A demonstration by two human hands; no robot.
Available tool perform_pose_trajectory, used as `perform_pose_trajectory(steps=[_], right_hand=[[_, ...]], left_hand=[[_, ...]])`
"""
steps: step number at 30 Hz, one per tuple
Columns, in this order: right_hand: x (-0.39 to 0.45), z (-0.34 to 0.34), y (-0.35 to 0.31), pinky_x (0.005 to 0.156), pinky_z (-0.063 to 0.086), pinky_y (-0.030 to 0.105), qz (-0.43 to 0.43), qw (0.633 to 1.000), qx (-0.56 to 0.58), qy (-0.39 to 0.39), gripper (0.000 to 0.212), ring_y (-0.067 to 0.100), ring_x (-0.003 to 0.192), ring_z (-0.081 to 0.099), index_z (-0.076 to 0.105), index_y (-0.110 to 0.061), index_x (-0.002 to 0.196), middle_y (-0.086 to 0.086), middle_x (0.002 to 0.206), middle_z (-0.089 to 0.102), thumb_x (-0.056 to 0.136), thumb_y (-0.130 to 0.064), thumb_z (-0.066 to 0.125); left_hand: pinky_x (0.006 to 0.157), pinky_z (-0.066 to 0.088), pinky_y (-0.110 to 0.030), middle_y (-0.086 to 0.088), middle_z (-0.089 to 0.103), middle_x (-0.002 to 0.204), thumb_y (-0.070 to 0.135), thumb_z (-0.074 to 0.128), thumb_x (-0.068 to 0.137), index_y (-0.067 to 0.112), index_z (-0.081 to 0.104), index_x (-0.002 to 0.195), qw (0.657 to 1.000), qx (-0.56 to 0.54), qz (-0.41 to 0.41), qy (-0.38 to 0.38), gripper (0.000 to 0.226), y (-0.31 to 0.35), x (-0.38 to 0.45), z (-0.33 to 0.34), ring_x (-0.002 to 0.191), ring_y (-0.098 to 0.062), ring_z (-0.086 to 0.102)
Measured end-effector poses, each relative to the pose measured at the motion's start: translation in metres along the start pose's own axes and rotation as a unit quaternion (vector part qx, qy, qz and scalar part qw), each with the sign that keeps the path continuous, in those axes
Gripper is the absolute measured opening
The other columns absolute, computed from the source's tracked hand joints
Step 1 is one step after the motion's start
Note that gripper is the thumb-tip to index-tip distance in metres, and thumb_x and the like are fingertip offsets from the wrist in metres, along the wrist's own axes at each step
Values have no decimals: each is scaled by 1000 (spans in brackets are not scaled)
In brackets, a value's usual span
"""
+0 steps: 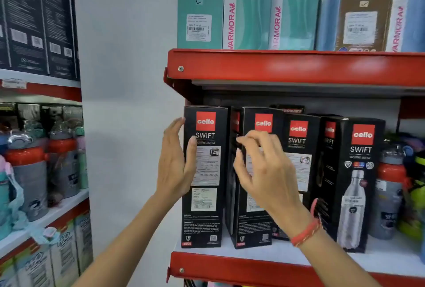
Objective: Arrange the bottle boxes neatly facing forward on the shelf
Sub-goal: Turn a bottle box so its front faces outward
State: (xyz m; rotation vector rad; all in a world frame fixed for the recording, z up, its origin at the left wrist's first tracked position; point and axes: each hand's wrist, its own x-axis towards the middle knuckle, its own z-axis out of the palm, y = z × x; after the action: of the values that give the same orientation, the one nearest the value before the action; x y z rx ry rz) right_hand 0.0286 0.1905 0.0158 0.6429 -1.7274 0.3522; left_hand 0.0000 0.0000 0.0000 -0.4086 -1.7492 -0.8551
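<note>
Centre frame, left hand [176, 160] and right hand [264, 171], fingers released, flank stiff, light-looking boxes [203, 176], best gripped by their sides.

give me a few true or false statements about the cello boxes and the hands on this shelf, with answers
1. The left hand lies flat against the side of the leftmost cello box. True.
2. The right hand is holding a loose bottle. False: its fingers are spread in front of the second cello box, holding nothing.
3. Only the rightmost cello box shows a bottle picture. True; the others show label panels.
4. The cello boxes stand on a blue shelf. False: the shelf edge is red.
5. The wrist with the red band belongs to the left hand. False: it is on the right.
</note>
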Motion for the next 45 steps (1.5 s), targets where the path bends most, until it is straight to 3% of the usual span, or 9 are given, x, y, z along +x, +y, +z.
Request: perform_pose_trajectory(steps=[3, 7, 14, 19, 25, 32, 38, 43, 45], right_hand=[[-22, 19, -18, 68, 52, 18, 30, 998, 17, -45, 29, 16, 94, 61, 66, -7, 112, 6, 110, 64, 91, -23, 55], [-55, 44, -44, 75, 55, 27, 115, 978, -6, -173, 51, 17, 102, 63, 49, -14, 138, 6, 130, 57, 93, -38, 48], [-72, 69, -72, 79, 52, 29, 204, 940, -34, -269, 88, 22, 101, 64, -17, -23, 150, 9, 151, 29, 87, -69, 25], [-65, 81, -74, 93, 46, 39, 281, 909, 56, -302, 109, 31, 125, 50, -33, -21, 143, 11, 160, -3, 80, -74, 40], [-60, 90, -69, 104, 37, 40, 301, 897, 155, -283, 91, 24, 133, 41, -16, -34, 148, 3, 154, 31, 91, -43, 54], [-46, 74, -48, 107, 36, 29, 311, 867, 295, -255, 85, 11, 131, 43, 2, -43, 150, -8, 146, 44, 91, -22, 61], [-49, 75, -47, 90, 53, 35, 327, 887, 238, -224, 81, 12, 84, 61, 17, -36, 150, 3, 121, 65, 88, -12, 64], [-52, 74, -41, 80, 55, 34, 300, 922, 86, -229, 80, 19, 81, 66, 21, -24, 151, 8, 92, 71, 86, -27, 67], [-54, 69, -38, 76, 56, 33, 259, 940, 27, -221, 74, 19, 79, 68, 29, -18, 148, 8, 89, 72, 86, -33, 65]], left_hand=[[106, 41, -38, 1, 44, 143, 63, 26, 91, 29, 26, 142, 985, -100, -137, -26, 61, -18, -17, 6, 130, -11, 46], [93, 43, -27, 1, 49, 140, 86, 19, 72, 40, 35, 133, 905, -262, -308, -128, 78, -46, -34, 12, 118, -6, 53], [103, 46, -48, -2, 65, 125, 80, 40, 68, 27, 50, 133, 845, -253, -386, -270, 85, -76, -35, -2, 116, -25, 61], [70, 57, -34, -5, 79, 86, 60, 75, 54, 14, 51, 83, 870, -244, -384, -192, 60, -83, -34, -20, 83, -24, 74], [84, 59, -45, -8, 76, 104, 33, 82, 66, 20, 52, 110, 881, -215, -349, -235, 56, -82, -42, -33, 90, -23, 74], [87, 58, -44, 2, 75, 109, 27, 82, 72, 33, 57, 129, 938, -157, -278, -134, 63, -49, -43, -30, 102, -16, 70], [88, 58, -39, 5, 74, 113, 25, 83, 73, 36, 54, 133, 948, -124, -284, -70, 68, -35, -61, -13, 95, 2, 66], [76, 48, -4, 4, 70, 119, 21, 79, 77, 31, 49, 138, 954, -104, -273, -67, 69, -34, -71, 4, 79, 29, 54], [83, 50, -10, 4, 69, 121, 24, 78, 78, 30, 46, 140, 956, -86, -270, -78, 70, -34, -72, 6, 87, 21, 55]])
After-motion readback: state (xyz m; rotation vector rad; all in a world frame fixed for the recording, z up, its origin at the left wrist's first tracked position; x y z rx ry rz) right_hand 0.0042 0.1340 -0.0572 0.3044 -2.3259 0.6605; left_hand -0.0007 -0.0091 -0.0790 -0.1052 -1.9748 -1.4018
